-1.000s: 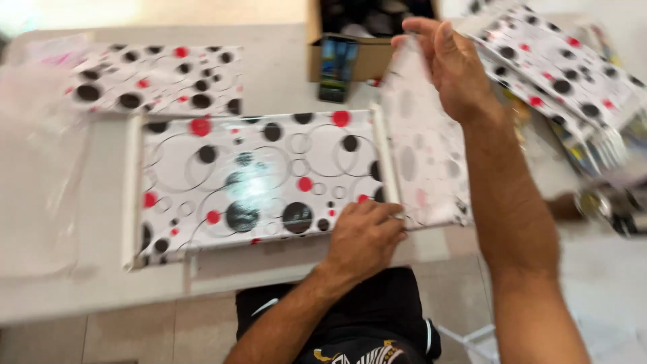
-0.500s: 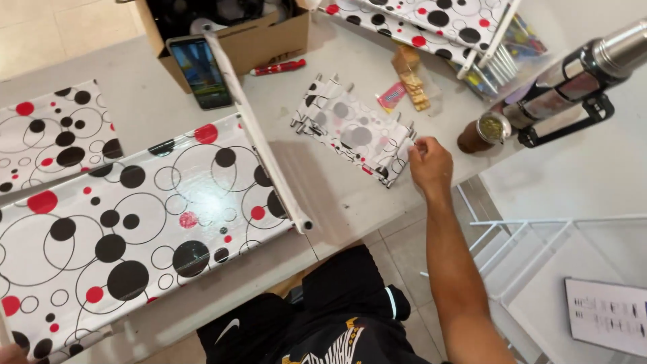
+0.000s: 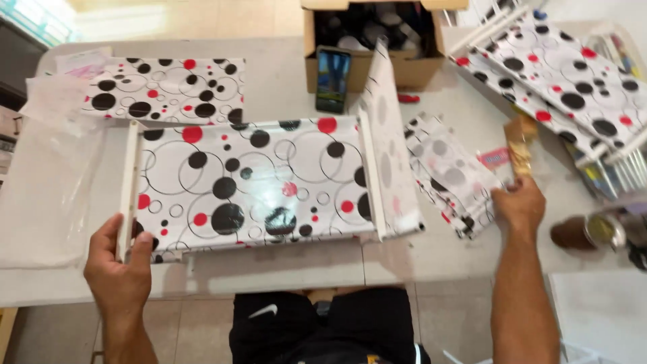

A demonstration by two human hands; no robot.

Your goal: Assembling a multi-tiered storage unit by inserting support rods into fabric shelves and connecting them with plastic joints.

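Note:
A large white panel (image 3: 256,182) printed with black and red circles lies flat on the white table (image 3: 283,269), with a white rod along each short side. My left hand (image 3: 118,266) grips the near end of the left rod (image 3: 127,185). A second patterned panel (image 3: 391,148) stands up from the right rod. My right hand (image 3: 519,202) rests on a small folded patterned piece (image 3: 448,172) to the right, fingers closed on its edge.
An open cardboard box (image 3: 377,44) stands at the back with a phone (image 3: 333,77) leaning on it. More patterned panels lie at back left (image 3: 165,91) and back right (image 3: 566,81). Clear plastic wrap (image 3: 40,195) covers the left. A brown jar (image 3: 573,232) sits right.
The view has swung back left over the large panel. My left hand now holds the left rod, and my right hand has stayed on the small folded piece.

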